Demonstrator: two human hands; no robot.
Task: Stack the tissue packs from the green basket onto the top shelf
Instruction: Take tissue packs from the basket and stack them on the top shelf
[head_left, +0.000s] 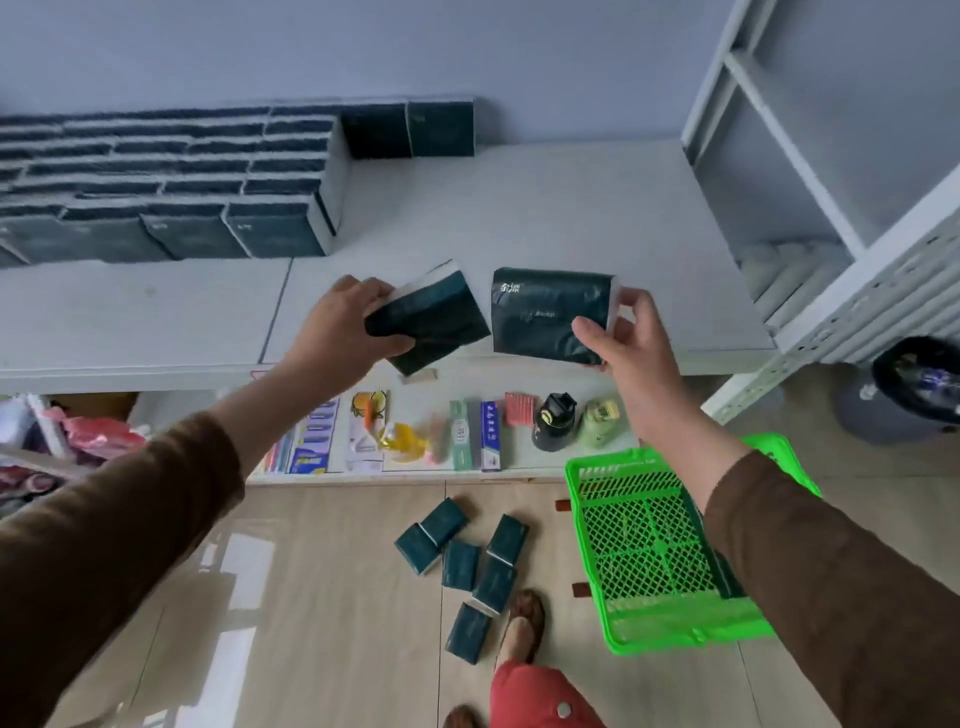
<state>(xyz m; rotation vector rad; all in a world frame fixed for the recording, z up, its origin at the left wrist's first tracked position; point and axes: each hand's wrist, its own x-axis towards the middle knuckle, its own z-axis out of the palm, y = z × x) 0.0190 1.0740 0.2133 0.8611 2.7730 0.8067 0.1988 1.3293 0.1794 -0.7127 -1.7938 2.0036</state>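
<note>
— Dark green wrap, white ends: two tissue packs up at shelf height. Left hand (340, 332) gripping the left pack (431, 322), thumb under the near edge, fingers curled over the far side, pack tilted on a corner. Probably turned that way to match the rows already standing.

— And the other?

— Right hand (628, 343) pinching the right pack (550, 314) at its white end, thumb on the printed face, fingers behind. Held flatter, face up, likely to keep the logo side readable before setting down. Neither pack touching the top shelf (519, 218) as far as can be told; both hanging over its front edge.

— Where to set them?

— Likely beside the stacked packs (171, 187) filling the left and back of the shelf, packed tight in rows, presumably so more fit. Bare board lying to the right of that block.

— Green basket?

— Green basket (660, 545) down on the floor at the right, mesh bottom showing, seemingly emptied. Loose packs (467, 561) scattered on the floor just left of it, near a slippered foot (522, 623). Plenty left to lift, judging by those.

— Anything in the way?

— Small goods (467, 434) on the lower shelf below the hands, well clear. Bin (904, 389) off to the right, apart from everything.
</note>
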